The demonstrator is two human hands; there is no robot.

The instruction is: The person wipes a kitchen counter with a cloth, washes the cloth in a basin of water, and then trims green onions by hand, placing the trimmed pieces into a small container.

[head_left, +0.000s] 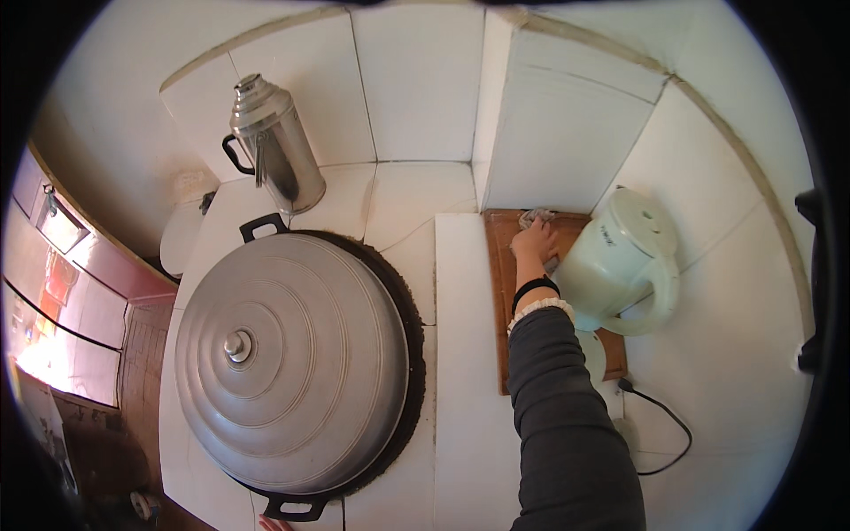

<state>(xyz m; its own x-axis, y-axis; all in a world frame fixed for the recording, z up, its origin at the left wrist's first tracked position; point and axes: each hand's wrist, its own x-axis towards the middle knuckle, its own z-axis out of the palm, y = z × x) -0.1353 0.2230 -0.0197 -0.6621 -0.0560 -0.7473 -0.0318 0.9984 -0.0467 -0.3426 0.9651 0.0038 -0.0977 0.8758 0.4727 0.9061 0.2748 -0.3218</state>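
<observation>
My right hand (535, 243) presses a crumpled grey cloth (536, 218) onto the far end of a brown wooden board (501, 299). Beside that wrist, on the board, stands a pale green electric kettle (591, 259) with its handle turned to the right. Part of a pale round base (591, 355) shows by my forearm, which hides the rest. Only a few fingertips of my left hand (273, 523) show at the bottom edge, close to the near black handle (295, 510) of a large pan under a domed aluminium lid (292, 372).
The pan sits in a white-tiled stove top (392, 192). Behind it, a metal thermos flask (279, 146) stands near the tiled wall (425, 86). A black power cord (687, 431) curls on the right. At far left, the floor (141, 358) lies lower.
</observation>
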